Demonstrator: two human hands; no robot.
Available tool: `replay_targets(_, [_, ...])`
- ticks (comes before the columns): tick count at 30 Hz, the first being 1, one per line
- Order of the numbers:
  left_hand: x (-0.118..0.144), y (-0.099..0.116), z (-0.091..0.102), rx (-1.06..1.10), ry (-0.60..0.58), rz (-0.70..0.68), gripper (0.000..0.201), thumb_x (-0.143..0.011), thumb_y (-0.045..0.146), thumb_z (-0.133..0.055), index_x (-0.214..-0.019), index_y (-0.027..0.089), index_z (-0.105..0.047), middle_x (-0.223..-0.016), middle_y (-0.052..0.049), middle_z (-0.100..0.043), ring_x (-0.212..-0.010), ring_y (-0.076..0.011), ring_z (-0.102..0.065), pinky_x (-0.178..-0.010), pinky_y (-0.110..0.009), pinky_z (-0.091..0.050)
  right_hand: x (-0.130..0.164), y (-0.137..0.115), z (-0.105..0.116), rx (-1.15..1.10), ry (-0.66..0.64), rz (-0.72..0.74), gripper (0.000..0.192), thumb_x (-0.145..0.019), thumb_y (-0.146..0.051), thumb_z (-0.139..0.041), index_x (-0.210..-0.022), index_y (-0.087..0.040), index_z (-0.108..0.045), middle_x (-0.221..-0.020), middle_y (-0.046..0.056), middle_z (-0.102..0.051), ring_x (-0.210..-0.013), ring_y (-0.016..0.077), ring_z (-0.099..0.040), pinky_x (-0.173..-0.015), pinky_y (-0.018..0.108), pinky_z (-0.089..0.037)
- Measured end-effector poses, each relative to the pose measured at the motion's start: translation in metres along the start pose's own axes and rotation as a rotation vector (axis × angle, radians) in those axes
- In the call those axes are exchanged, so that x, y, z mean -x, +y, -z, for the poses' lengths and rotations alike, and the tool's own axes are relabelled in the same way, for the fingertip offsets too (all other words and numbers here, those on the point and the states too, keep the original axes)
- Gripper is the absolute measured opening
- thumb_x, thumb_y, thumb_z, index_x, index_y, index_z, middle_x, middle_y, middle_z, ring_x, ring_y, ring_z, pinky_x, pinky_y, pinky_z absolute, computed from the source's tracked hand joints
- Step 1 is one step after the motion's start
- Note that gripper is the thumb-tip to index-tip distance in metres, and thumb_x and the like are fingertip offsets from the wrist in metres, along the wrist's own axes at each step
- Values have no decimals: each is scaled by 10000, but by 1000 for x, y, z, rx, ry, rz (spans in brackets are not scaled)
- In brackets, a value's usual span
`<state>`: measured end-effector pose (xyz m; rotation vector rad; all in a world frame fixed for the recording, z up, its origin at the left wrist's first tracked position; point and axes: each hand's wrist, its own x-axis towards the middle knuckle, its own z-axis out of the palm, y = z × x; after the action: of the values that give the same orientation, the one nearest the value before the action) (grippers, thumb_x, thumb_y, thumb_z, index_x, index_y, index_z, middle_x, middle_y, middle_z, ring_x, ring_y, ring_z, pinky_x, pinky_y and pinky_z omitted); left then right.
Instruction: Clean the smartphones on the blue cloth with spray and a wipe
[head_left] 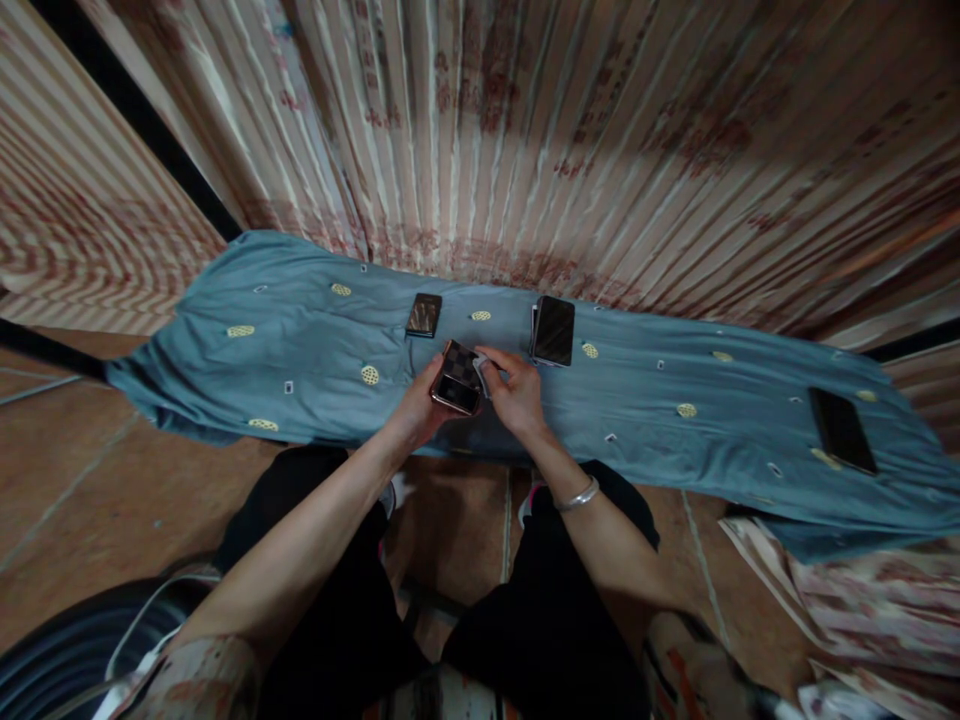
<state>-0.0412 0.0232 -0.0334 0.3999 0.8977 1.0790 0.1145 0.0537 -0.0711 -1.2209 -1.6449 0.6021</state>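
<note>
Holding a dark phone (457, 378) over the blue cloth (300, 370): left hand (420, 405) clasped under its near end, right hand (514, 392) fingers pinched at its right edge. Lying on cloth beyond: small phone (424, 315), larger black phone (553, 331); far right, another black phone (843, 430).

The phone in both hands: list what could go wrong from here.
1. The phone is held above the front edge of the blue cloth, pinched by the left hand and right hand; a slip could drop it toward the floor.
2. The right hand works close to the black phone and might nudge it.
</note>
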Motion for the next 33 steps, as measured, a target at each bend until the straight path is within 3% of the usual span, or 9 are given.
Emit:
replay_targets(5, [-3, -8, 1, -51, 22, -6, 336, -1048, 349, -461, -1063, 150, -730, -889, -89, -768, -686, -189, -672, -646, -330, -585, 1, -7, 2, 83, -39, 69, 288, -962, -269, -565, -1136, -272, -795, -1133, 33, -817, -1098, 233, -727, -1014, 383, -569])
replay_targets(9, [-1, -13, -3, -97, 15, -17, 329, -1041, 346, -476, -1156, 154, -717, -914, -85, -764, -675, -185, -665, -573, -298, -557, 2, -11, 1, 90, -68, 122, 313, -981, -245, -537, -1183, -255, -776, -1185, 47, -804, -1134, 235, -717, -1049, 396, -560])
replay_targets(12, [1, -17, -4, -98, 3, -39, 318, -1028, 327, -512, -1256, 193, -689, -1013, -83, -774, -748, -197, -697, -597, -297, -573, 2, -14, 1, 92, -87, 173, 335, -1000, -237, -509, -1222, -260, -757, -1229, 46, -791, -1181, 236, -698, -1086, 417, -544])
replay_targets(15, [0, -20, -3, -79, 19, -38, 277, -990, 311, -587, -1210, 190, -706, -1032, -76, -769, -833, -217, -717, -673, -320, -603, 3, -16, 1, 109, -122, 234, 351, -1021, -241, -478, -1256, -279, -737, -1293, 36, -768, -1240, 239, -668, -1138, 450, -509])
replay_targets(21, [-2, -17, -3, -52, 58, -52, 229, -1021, 296, -527, -1016, 160, -711, -793, -33, -715, -680, -169, -668, -602, -282, -578, 0, -10, 4, 132, -146, 270, 394, -1031, -235, -436, -1314, -259, -710, -1310, 64, -756, -1239, 251, -665, -1144, 478, -502])
replay_targets(27, [-4, -1, 0, -1, 63, -61, 287, -1026, 355, -526, -1109, 147, -706, -829, -54, -760, -665, -173, -706, -678, -328, -622, -3, 4, 9, 171, -144, 228, 374, -1010, -224, -458, -1265, -252, -731, -1241, 70, -784, -1168, 252, -699, -1098, 454, -535])
replay_targets(33, [-3, -7, -3, -10, 72, -73, 272, -1032, 326, -516, -1095, 145, -709, -833, -44, -749, -642, -153, -677, -571, -265, -573, 1, -4, 7, 215, -135, 287, 406, -1020, -212, -427, -1301, -226, -719, -1290, 100, -758, -1199, 272, -678, -1134, 497, -514])
